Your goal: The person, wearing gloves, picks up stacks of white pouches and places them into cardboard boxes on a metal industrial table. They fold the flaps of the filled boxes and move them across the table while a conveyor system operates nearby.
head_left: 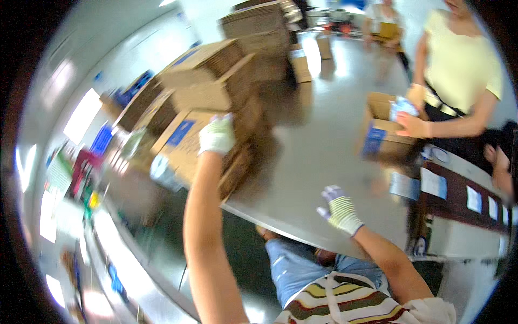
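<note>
My left hand (217, 136), in a pale knit glove, reaches out to a stack of flattened cardboard boxes (186, 143) with blue labels. It lies against the edge of a lower pile there; its fingers are blurred, so their grip is unclear. Over the near edge of the grey metal table (313, 156) is my right hand (341, 211). Its glove has yellow-green stripes and purplish fingertips, the fingers are spread, and nothing is in them.
Taller carton stacks (256, 32) rise at the back left. Across the table, a co-worker (461, 65) with orange gloves puts a blue-white packet (402, 108) into an open carton (386, 135). A dark conveyor belt (458, 200) carries several packets at the right. Another person (386, 27) stands farther back.
</note>
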`<action>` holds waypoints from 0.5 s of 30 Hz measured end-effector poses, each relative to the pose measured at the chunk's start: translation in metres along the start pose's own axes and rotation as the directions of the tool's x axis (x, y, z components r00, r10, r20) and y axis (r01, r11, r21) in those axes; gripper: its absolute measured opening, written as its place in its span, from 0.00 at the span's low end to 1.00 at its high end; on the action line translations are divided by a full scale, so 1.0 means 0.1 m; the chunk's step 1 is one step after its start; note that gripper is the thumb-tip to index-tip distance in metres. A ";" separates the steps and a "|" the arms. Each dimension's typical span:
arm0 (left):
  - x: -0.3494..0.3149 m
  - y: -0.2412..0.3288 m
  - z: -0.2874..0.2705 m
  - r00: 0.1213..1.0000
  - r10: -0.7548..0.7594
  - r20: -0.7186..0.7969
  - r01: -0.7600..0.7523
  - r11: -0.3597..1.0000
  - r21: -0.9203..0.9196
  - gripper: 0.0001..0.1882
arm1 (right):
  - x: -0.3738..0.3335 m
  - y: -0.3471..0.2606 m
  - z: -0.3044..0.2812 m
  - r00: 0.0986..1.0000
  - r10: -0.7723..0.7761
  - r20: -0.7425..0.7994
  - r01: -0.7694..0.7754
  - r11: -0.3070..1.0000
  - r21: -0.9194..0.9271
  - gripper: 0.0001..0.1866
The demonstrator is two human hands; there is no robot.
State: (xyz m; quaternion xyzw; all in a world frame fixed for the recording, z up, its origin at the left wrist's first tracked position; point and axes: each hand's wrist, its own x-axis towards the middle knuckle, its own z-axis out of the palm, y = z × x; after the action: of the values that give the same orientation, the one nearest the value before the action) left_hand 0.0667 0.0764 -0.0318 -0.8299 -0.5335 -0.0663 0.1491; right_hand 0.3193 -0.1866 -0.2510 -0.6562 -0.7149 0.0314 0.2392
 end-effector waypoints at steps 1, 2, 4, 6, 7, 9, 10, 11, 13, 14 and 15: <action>-0.05 0.01 -0.02 0.994 0.089 -0.068 -0.088 0.996 0.013 0.24 | -0.02 0.05 0.04 0.999 -0.017 -0.047 0.019 1.000 0.025 0.29; -0.06 -0.04 -0.01 0.998 0.053 0.014 -0.053 0.999 0.012 0.28 | -0.02 -0.02 0.09 0.998 -0.017 -0.058 0.020 0.999 0.051 0.28; -0.03 -0.03 -0.09 0.994 0.024 0.110 -0.033 0.996 0.084 0.30 | -0.03 -0.04 0.06 0.994 -0.038 -0.107 0.041 0.999 0.024 0.26; 0.04 -0.06 -0.04 0.991 -0.046 0.124 0.033 0.994 0.105 0.35 | -0.05 -0.01 0.12 0.987 -0.085 -0.137 0.086 0.996 0.003 0.25; 0.04 -0.20 0.09 0.990 -0.116 0.086 0.107 0.988 0.109 0.37 | -0.06 -0.05 0.19 0.983 -0.121 -0.139 0.125 0.992 0.022 0.25; -0.06 0.03 -0.21 0.971 -0.162 0.175 0.121 0.968 0.221 0.36 | -0.07 0.02 0.20 0.980 -0.133 -0.151 0.139 0.990 0.030 0.24; -0.06 0.02 -0.14 0.967 -0.203 0.156 0.167 0.963 0.213 0.38 | -0.07 -0.03 0.17 0.979 -0.138 -0.149 0.146 0.988 0.042 0.24; -0.01 0.07 -0.17 0.937 -0.250 0.246 0.205 0.959 0.193 0.39 | -0.07 -0.01 0.16 0.980 -0.138 -0.145 0.147 0.988 0.051 0.23; 0.14 0.05 -0.18 0.871 -0.267 0.412 0.256 0.963 0.082 0.29 | -0.07 0.06 0.21 0.972 -0.159 -0.174 0.164 0.986 0.015 0.22; 0.17 0.04 -0.15 0.873 -0.264 0.411 0.256 0.964 0.075 0.28 | -0.07 0.07 0.22 0.974 -0.152 -0.165 0.158 0.987 0.022 0.22; 0.20 0.13 -0.23 0.881 -0.241 0.407 0.237 0.970 0.061 0.28 | -0.06 0.11 0.20 0.978 -0.129 -0.163 0.134 0.991 0.020 0.22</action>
State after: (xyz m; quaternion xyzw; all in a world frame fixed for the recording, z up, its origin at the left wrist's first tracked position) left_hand 0.0876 0.0816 -0.0073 -0.7525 -0.6512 0.0942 0.0282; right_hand 0.3218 -0.1860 -0.2743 -0.6042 -0.7344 -0.0263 0.3079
